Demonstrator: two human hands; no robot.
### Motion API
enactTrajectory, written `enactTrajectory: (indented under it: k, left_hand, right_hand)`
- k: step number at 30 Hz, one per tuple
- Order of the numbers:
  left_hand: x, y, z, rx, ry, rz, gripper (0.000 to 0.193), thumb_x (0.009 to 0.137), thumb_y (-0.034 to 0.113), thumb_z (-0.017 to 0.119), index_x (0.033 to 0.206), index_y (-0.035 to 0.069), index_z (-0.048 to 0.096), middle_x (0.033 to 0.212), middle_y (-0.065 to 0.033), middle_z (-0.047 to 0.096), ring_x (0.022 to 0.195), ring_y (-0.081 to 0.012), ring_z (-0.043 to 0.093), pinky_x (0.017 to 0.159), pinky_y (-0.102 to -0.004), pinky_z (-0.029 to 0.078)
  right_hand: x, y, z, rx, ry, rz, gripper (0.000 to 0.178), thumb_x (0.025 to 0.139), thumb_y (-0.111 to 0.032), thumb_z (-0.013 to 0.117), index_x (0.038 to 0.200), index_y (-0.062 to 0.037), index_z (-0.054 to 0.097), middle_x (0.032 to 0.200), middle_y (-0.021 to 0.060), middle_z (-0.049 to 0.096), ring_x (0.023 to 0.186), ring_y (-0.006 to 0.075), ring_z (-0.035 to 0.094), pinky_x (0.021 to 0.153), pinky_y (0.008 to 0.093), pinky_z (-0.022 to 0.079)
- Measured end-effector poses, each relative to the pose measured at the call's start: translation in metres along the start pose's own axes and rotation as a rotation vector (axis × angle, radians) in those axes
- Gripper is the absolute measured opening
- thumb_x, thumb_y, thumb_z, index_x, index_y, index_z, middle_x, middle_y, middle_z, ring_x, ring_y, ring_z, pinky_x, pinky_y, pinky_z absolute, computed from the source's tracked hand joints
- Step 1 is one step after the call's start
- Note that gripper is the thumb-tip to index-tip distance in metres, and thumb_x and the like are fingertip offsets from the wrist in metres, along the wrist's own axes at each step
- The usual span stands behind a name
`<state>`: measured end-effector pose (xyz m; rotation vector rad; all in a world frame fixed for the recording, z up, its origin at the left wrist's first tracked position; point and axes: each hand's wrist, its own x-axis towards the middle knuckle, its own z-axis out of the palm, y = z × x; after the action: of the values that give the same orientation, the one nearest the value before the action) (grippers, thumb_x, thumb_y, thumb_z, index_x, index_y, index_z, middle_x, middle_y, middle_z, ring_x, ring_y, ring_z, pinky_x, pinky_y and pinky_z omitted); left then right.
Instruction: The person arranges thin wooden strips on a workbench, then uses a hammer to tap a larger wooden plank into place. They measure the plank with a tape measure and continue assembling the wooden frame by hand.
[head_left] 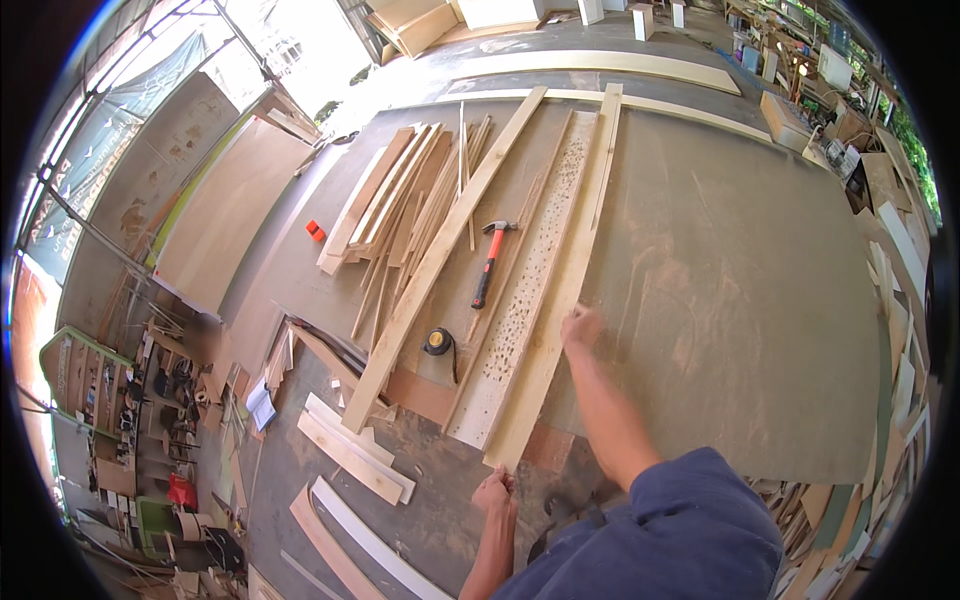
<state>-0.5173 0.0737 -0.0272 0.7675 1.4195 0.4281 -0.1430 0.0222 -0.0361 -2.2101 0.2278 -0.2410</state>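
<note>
A long pale wooden board (556, 358) lies lengthwise on the large worktable. At its near end my left hand (494, 490) is closed, its fingertips pinching the board's end. My right hand (580, 328) is curled closed at the board's right edge, partway along; what its fingers hold, if anything, is hidden. Left of this board runs a white strip with brown speckles (518, 318), edged with thin wood. A claw hammer (490, 265) with a red and black handle rests beside the strip. A yellow and black tape measure (438, 342) sits nearer to me.
Another long plank (450, 250) slants across the table, next to a pile of thin wooden strips (415, 205). An orange object (315, 231) lies farther left. Curved offcuts (345, 450) lie at the near left. Scrap wood (905, 330) lines the right side.
</note>
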Motion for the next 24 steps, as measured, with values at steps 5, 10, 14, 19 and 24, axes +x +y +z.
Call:
enactTrajectory:
  k: [5,10,14,19,24]
  left_hand:
    - [-0.020,0.002,0.013,-0.059,0.063,0.031,0.013,0.088,0.003,0.073,0.079,-0.002,0.064,0.069,-0.0077,0.063,0.052,-0.0164,0.058,0.045,-0.0269,0.042]
    - [-0.027,0.007,0.021,-0.103,0.089,0.019,0.018,0.088,0.001,0.071,0.075,-0.001,0.060,0.067,-0.0067,0.060,0.051,-0.0143,0.054,0.046,-0.0254,0.041]
    - [-0.031,0.011,0.029,-0.097,0.096,0.016,0.017,0.089,0.001,0.070,0.076,0.000,0.059,0.067,-0.0064,0.059,0.051,-0.0137,0.053,0.046,-0.0256,0.041]
    - [-0.035,0.022,0.048,-0.060,0.138,-0.016,0.016,0.090,0.003,0.070,0.078,0.000,0.059,0.068,-0.0062,0.060,0.052,-0.0137,0.054,0.046,-0.0264,0.041]
    - [-0.031,0.028,0.068,-0.043,0.114,-0.050,0.016,0.090,0.004,0.071,0.078,0.001,0.061,0.068,-0.0061,0.061,0.052,-0.0141,0.055,0.046,-0.0261,0.042]
  right_hand:
    - [-0.097,0.027,-0.014,0.022,0.059,-0.080,0.011,0.076,-0.013,0.067,0.072,-0.0034,0.070,0.073,0.0211,0.065,0.066,0.0377,0.066,0.058,0.0438,0.047]
    - [-0.078,0.023,-0.010,-0.054,-0.020,0.066,0.012,0.077,-0.013,0.069,0.082,-0.0053,0.078,0.085,0.0178,0.073,0.078,0.0347,0.071,0.069,0.0421,0.054]
    - [-0.063,0.021,-0.006,0.047,0.023,0.112,0.012,0.077,-0.014,0.071,0.081,-0.0048,0.078,0.085,0.0182,0.073,0.077,0.0351,0.070,0.070,0.0410,0.054]
    - [-0.048,0.012,-0.007,0.019,0.023,0.131,0.013,0.078,-0.013,0.069,0.082,-0.0035,0.077,0.084,0.0183,0.073,0.077,0.0354,0.071,0.070,0.0415,0.055]
    - [-0.028,-0.002,-0.006,-0.005,0.019,0.201,0.014,0.078,-0.012,0.068,0.083,-0.0040,0.078,0.085,0.0182,0.073,0.078,0.0360,0.071,0.070,0.0429,0.056]
